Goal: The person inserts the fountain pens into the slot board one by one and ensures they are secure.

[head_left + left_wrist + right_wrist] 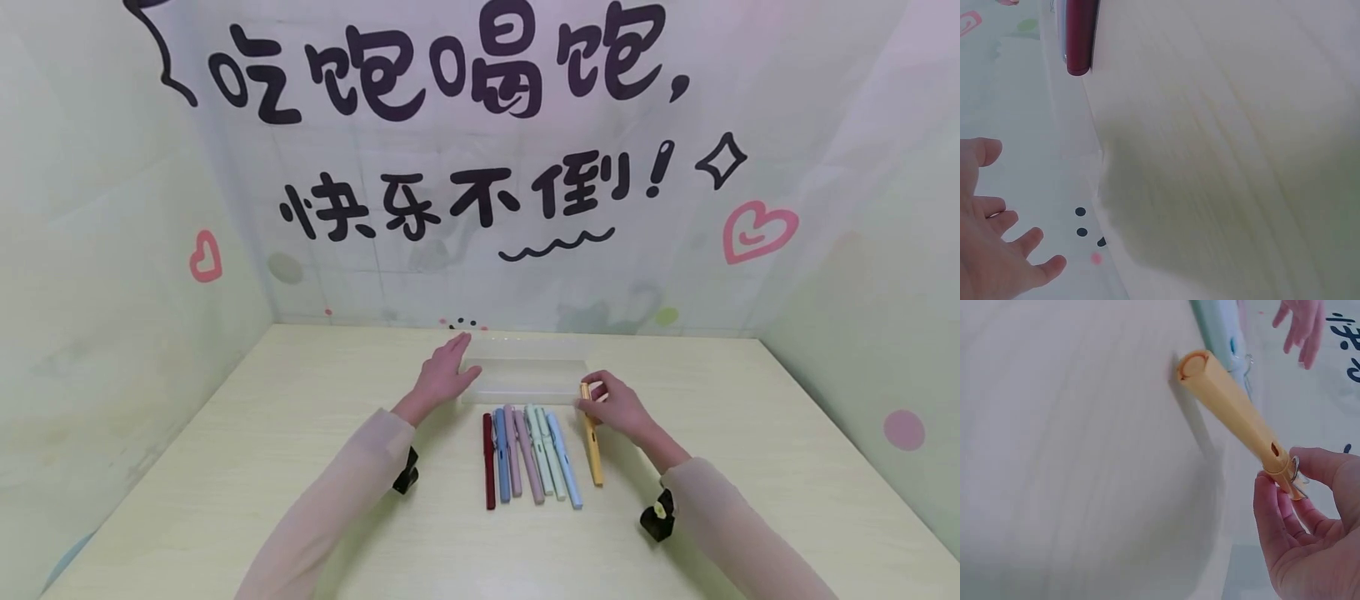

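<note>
My right hand (617, 406) pinches a yellow pen (592, 450) near its clip end, thumb on one side and fingers on the other. In the right wrist view the yellow pen (1235, 419) slants over the table. Fingers spread, my left hand (444, 372) is at the left end of a clear plastic box (525, 393); whether it touches the box I cannot tell. In front of the box lies a row of pens: a dark red pen (489, 462), a blue pen (502, 458), two mauve pens, two pale green pens and a light blue pen (566, 462).
A pale wood-grain table (300, 467) bears everything. Behind it hangs a printed backdrop (480, 283) with black characters, and similar cloth walls stand at both sides. Each wrist carries a small black device (658, 517).
</note>
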Available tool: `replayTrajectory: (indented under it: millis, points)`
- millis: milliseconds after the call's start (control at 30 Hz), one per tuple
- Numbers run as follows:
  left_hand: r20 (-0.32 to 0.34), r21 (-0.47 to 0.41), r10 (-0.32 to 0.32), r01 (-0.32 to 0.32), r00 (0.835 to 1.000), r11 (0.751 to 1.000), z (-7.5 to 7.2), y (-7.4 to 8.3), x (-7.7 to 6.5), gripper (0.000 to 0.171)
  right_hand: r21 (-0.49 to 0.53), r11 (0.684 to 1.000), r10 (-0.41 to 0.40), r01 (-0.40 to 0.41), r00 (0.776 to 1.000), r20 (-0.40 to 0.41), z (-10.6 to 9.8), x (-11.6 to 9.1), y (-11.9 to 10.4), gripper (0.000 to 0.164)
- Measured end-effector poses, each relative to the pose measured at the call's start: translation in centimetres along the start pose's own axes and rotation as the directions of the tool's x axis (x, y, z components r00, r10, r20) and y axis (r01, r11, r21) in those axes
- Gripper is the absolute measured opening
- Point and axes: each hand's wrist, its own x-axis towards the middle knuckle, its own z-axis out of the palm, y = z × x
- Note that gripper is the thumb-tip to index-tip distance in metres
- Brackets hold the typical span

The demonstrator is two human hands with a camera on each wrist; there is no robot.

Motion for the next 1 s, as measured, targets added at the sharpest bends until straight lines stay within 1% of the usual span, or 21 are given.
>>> replayTrajectory:
  millis: [267,433,567,667,767,867,1000]
  points:
    - [-0.088,-0.067,-0.07,0.065,0.994,0.996,0.0,0.2,0.6,0.047,0.098,0.994,-0.046,0.052,0.997,-0.055,-0.9,0.4,-0.6,0.039]
    - [-0.119,-0.125,-0.099,0.084,0.988,0.989,0.2,0.1,0.9,0.041,0.112,0.989,-0.087,0.099,0.991,-0.104,-1.3,0.6,-0.8,0.038]
    - [-0.164,-0.213,-0.144,0.107,0.976,0.971,0.3,-0.1,1.3,0.036,0.103,0.987,-0.112,0.126,0.985,-0.134,-1.7,0.9,-1.2,0.037]
    - [-0.199,-0.274,-0.189,0.13,0.962,0.953,0.2,-0.1,1.6,0.032,0.1,0.986,-0.114,0.13,0.982,-0.152,-2.0,1.1,-1.7,0.037]
    - [-0.226,-0.311,-0.221,0.145,0.949,0.939,0.1,-0.1,1.8,0.029,0.085,0.988,-0.115,0.132,0.977,-0.18,-2.5,1.5,-2.0,0.037]
    - [-0.232,-0.353,-0.253,0.162,0.939,0.922,0.0,0.1,2.0,0.026,0.056,0.989,-0.12,0.135,0.968,-0.219,-3.0,1.9,-2.4,0.037]
    - [-0.215,-0.397,-0.283,0.181,0.935,0.9,0.0,0.4,2.1,0.024,0.027,0.99,-0.126,0.137,0.957,-0.262,-3.5,2.5,-2.8,0.036]
